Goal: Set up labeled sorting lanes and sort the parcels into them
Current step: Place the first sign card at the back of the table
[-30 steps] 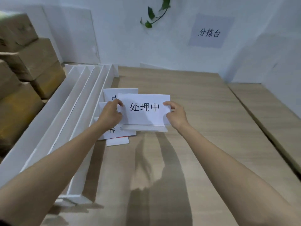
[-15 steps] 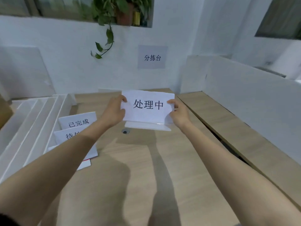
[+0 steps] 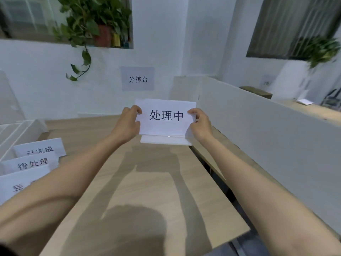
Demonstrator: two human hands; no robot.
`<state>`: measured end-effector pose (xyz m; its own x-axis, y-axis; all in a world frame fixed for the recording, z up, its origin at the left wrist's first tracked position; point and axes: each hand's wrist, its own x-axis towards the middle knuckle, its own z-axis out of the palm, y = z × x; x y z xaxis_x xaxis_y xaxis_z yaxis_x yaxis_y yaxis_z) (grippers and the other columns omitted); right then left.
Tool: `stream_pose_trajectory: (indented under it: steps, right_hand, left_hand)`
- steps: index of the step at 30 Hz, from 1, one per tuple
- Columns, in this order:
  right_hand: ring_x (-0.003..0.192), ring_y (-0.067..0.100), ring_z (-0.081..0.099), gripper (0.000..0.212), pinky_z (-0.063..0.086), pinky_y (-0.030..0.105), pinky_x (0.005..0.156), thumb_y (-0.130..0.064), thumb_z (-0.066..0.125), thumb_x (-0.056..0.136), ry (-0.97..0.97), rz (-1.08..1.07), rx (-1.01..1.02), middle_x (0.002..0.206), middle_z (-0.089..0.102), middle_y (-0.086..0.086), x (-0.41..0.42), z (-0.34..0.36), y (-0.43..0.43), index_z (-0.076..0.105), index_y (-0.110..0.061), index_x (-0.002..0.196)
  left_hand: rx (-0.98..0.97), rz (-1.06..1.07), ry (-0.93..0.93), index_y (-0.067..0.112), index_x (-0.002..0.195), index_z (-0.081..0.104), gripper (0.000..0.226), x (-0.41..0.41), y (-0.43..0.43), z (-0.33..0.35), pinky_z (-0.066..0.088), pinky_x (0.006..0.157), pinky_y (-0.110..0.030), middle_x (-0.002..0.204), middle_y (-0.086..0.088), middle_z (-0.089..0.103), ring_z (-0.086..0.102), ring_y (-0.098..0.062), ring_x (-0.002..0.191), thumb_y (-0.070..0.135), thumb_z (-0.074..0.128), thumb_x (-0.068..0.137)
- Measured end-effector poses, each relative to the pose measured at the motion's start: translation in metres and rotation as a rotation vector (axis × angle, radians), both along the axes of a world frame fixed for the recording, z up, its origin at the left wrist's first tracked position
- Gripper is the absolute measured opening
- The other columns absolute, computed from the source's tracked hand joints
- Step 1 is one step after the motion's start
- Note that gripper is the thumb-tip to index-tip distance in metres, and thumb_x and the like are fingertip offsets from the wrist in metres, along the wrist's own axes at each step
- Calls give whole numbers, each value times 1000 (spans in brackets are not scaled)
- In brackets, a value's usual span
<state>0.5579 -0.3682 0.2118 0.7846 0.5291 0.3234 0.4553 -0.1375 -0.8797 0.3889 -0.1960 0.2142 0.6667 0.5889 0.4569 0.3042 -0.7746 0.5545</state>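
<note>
A white label card (image 3: pixel 166 124) printed 处理中 stands upright on its folded white base, held above the far right part of the wooden table (image 3: pixel 140 191). My left hand (image 3: pixel 127 124) pinches its left edge and my right hand (image 3: pixel 200 126) pinches its right edge. Three more white label cards lie at the left: 已完成 (image 3: pixel 40 148), 待处理 (image 3: pixel 31 164), and a third one (image 3: pixel 16 183) partly hidden by my left forearm. White divider boards (image 3: pixel 20 130) lie at the far left.
A white partition wall (image 3: pixel 267 137) runs along the table's right side, with a gap (image 3: pixel 217 178) between two tabletops. A paper sign 分拣台 (image 3: pixel 137 79) hangs on the back wall. A potted plant (image 3: pixel 88 24) trails down from a window ledge.
Both hands carried the 处理中 card away from the pile of labels, forward and to the right. My view rose, so the cardboard boxes at the left are out of sight.
</note>
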Motion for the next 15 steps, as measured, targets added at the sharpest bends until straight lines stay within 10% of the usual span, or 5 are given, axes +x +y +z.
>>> stream_pose_trajectory:
  steps: [15]
  right_hand:
    - [113,16,50,57,42,19,71,19,33,80,-25,-41,56,127,50,0,104,22,-51,49,-21,117]
  left_hand:
    - [86,-13,-50,9,123,44,37,108,-46,29,40,83,-33,119,-16,45,50,-29,100,-1,49,88]
